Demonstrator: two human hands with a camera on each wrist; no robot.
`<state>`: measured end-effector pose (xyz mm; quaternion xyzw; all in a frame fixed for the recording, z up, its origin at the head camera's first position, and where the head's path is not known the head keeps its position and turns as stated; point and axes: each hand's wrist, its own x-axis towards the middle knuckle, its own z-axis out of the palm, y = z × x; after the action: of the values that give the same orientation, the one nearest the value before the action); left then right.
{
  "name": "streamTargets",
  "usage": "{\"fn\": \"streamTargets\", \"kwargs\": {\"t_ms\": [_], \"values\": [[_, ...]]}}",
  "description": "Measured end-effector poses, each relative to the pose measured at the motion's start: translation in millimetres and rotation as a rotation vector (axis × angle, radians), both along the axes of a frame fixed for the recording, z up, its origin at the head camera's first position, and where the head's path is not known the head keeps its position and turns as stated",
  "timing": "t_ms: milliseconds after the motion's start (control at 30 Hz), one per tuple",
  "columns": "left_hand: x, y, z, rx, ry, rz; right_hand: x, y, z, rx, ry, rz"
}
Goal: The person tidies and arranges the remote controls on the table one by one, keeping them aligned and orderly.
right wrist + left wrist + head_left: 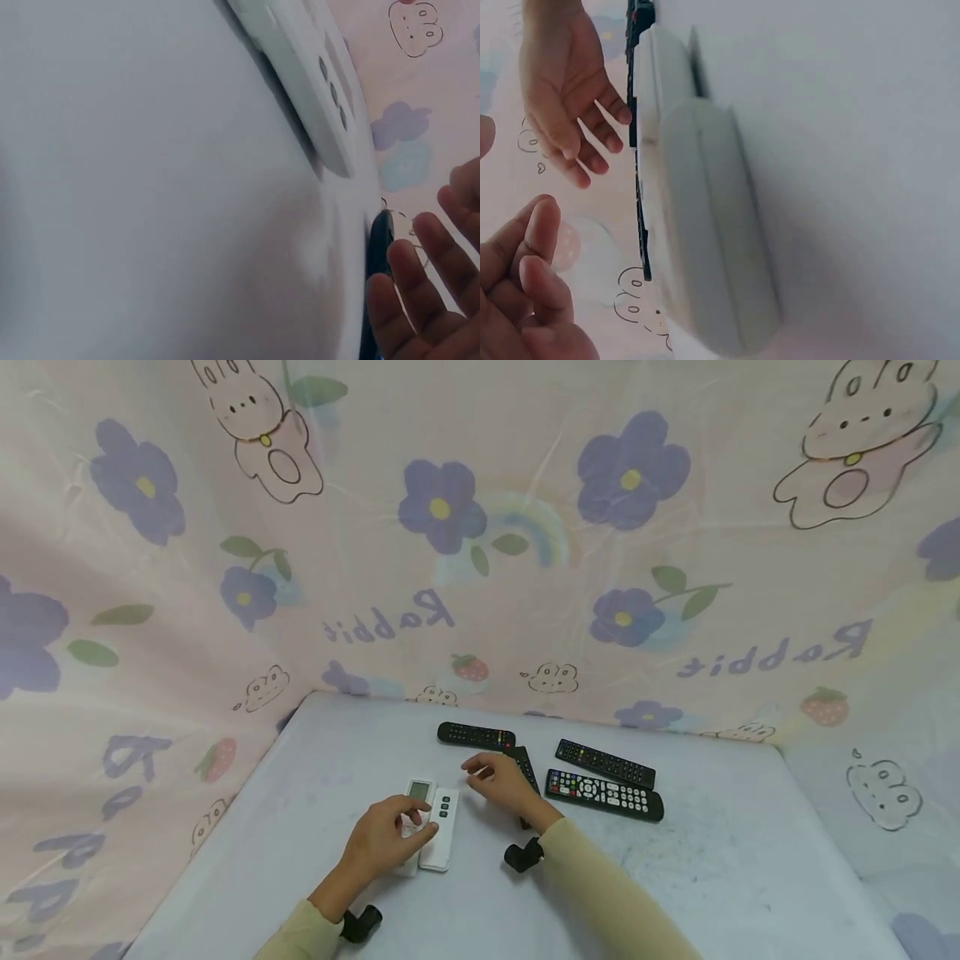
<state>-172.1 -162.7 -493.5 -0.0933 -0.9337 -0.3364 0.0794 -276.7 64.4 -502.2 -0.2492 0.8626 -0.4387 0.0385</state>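
Note:
Over two white remote controls is my left hand (378, 837), its fingers loosely bent and nothing in its grasp. One white remote with a small screen (419, 790) is partly covered by that hand. Right beside it lies a white remote with dark buttons (438, 850). My right hand (501, 782) is to the right of the white pair, fingers spread and relaxed, holding nothing. Beneath the right hand and wrist lies a black remote (524, 766), partly hidden. In the left wrist view, the left hand (525, 289) appears apart from the nearest white remote (705, 225).
At the back lies a black remote (474, 736). To the right, two more black remotes lie close together, a plain one (606, 765) and one with white buttons (604, 795). A printed curtain (517, 610) hangs behind the white table (720, 860).

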Motion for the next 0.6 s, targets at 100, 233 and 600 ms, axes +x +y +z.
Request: {"fn": "streamTargets", "kwargs": {"t_ms": [100,233,600], "values": [[-5.6,-0.2,3.0,0.049,0.013,-0.017,-3.0,6.5,4.2,0.000,0.022,-0.015],[-13.0,-1.5,6.2,0.140,0.018,-0.040,-7.6,11.0,10.2,0.001,0.029,-0.020],[-40.4,-7.1,12.3,0.128,0.046,-0.045,-21.7,16.0,25.5,0.038,0.071,-0.122]]}}
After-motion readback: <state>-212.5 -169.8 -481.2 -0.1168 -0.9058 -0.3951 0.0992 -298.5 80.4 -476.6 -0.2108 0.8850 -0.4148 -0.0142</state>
